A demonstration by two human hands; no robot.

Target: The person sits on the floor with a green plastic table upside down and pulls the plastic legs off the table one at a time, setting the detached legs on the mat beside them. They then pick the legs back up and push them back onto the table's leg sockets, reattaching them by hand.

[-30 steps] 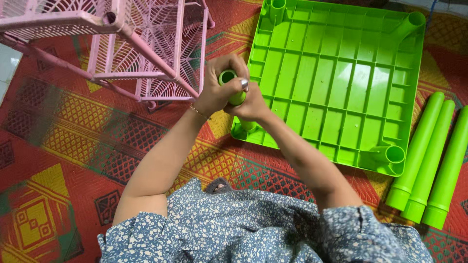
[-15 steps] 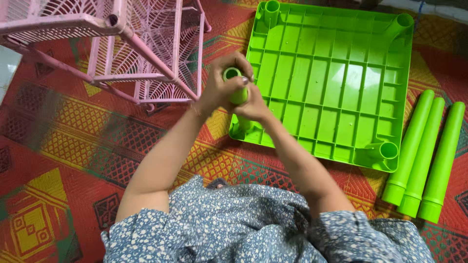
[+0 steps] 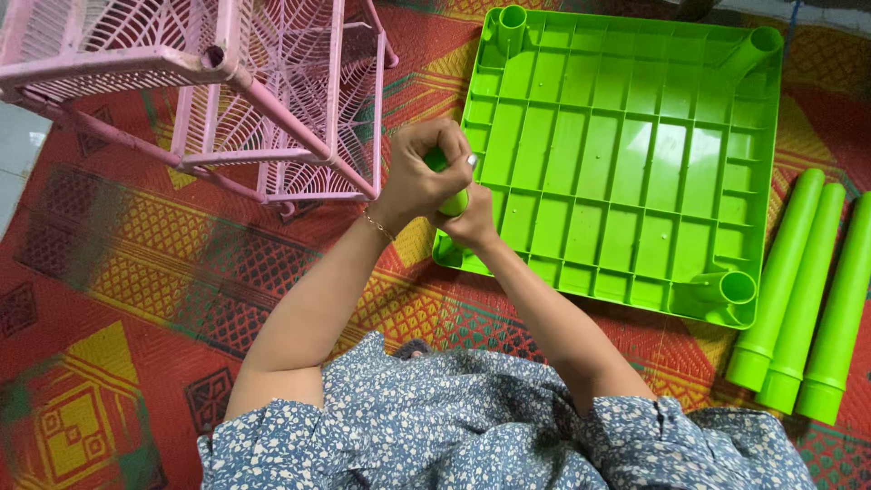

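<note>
A bright green plastic tabletop (image 3: 626, 154) lies upside down on the patterned mat, its ribbed underside up and round sockets at its corners. Both hands grip one green tube leg (image 3: 454, 201) standing at the near-left corner socket. My left hand (image 3: 422, 172) wraps over the leg's top end, covering its opening. My right hand (image 3: 472, 227) holds the leg lower down, just above the socket. Most of the leg is hidden by the hands.
Three more green tube legs (image 3: 803, 290) lie side by side on the mat right of the tabletop. A pink plastic lattice rack (image 3: 245, 91) stands tilted at the upper left. The red, yellow and green woven mat (image 3: 118, 299) covers the floor.
My left hand has shifted from beside the leg's open top to over it, hiding the opening. The leg stands lower at the corner socket.
</note>
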